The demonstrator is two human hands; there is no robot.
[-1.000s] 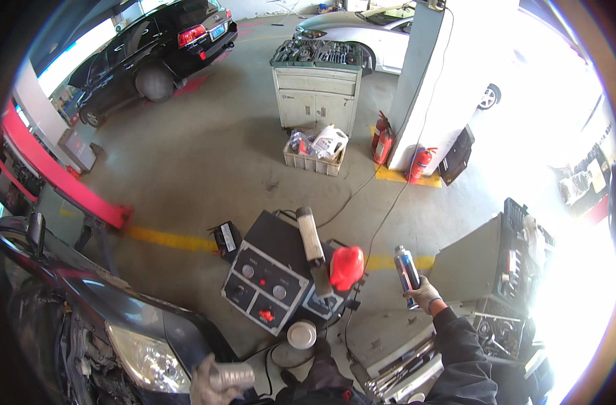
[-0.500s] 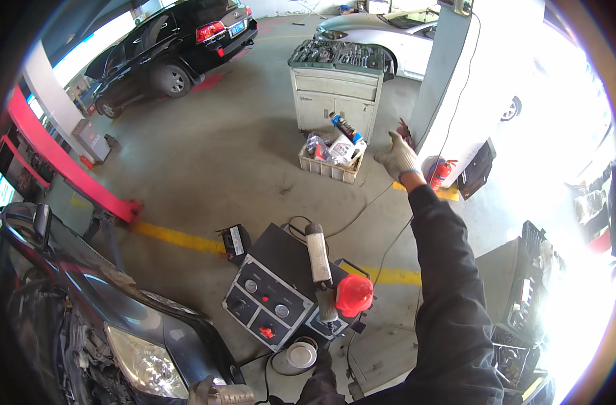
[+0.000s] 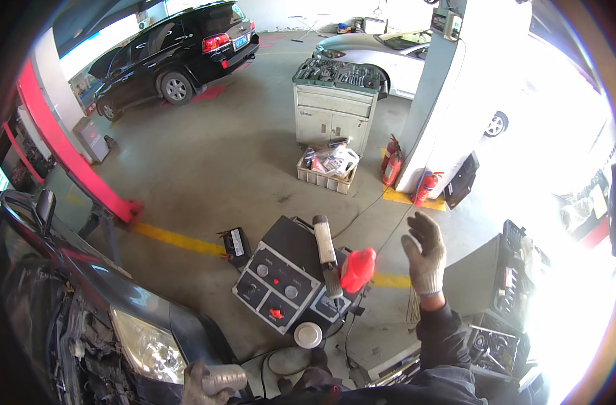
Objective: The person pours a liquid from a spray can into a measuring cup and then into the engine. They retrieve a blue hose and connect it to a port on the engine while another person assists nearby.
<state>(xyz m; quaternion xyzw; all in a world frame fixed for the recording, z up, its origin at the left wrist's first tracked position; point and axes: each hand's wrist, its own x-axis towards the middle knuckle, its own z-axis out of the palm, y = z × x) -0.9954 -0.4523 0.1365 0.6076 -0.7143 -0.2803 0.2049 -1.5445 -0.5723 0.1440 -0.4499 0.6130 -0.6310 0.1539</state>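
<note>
Garage floor; left hand (image 3: 201, 385) fingers clenched round grey canister (image 3: 225, 379); right hand (image 3: 424, 251) raised, fingers released.

Right hand (image 3: 424, 253) raised, empty, fingers spread; left hand (image 3: 198, 385) apparently gripping grey cylinder (image 3: 225, 379).

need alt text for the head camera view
A gloved right hand is raised, open and empty, above a garage floor, while the gloved left hand holds a grey cylindrical can at the bottom edge. Below stand a dark service machine with dials and a red funnel.
</note>
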